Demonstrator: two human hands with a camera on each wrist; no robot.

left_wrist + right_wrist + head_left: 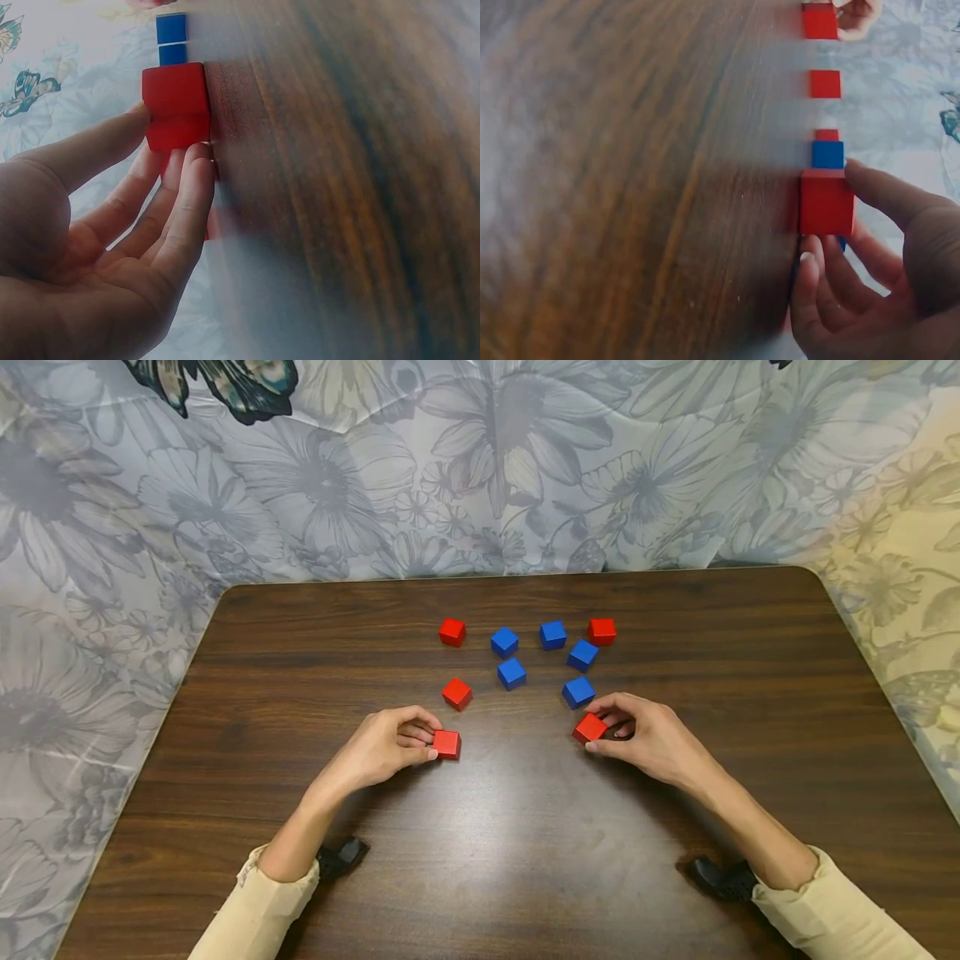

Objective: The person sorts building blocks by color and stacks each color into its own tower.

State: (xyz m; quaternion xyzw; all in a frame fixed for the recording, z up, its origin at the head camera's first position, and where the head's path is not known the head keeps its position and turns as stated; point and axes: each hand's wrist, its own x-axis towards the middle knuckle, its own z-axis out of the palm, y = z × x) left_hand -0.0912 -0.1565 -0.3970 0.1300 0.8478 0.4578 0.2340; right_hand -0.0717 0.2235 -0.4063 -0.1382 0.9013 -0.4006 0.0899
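My left hand (pixel 390 747) pinches a red cube (pixel 447 744) between thumb and fingertips, low at the tabletop. In the left wrist view that same red cube (pixel 176 105) has the thumb at one side and the fingers at its lower end. Across from it, my right hand (pixel 656 739) grips another red cube (pixel 589 728), turned at a slight angle. The right wrist view shows this red cube (pixel 827 202) between thumb and fingertips. Just beyond the right fingers lies a blue cube (pixel 578 692). A loose red cube (pixel 457 693) sits past the left hand.
Farther back on the dark wooden table (pixel 315 643) are more blue cubes, among them one blue cube (pixel 505 642) and another blue cube (pixel 552 635). A red cube (pixel 452 632) stands back left, and a red cube (pixel 602 631) back right. Flowered cloth (pixel 322 485) hangs behind the table.
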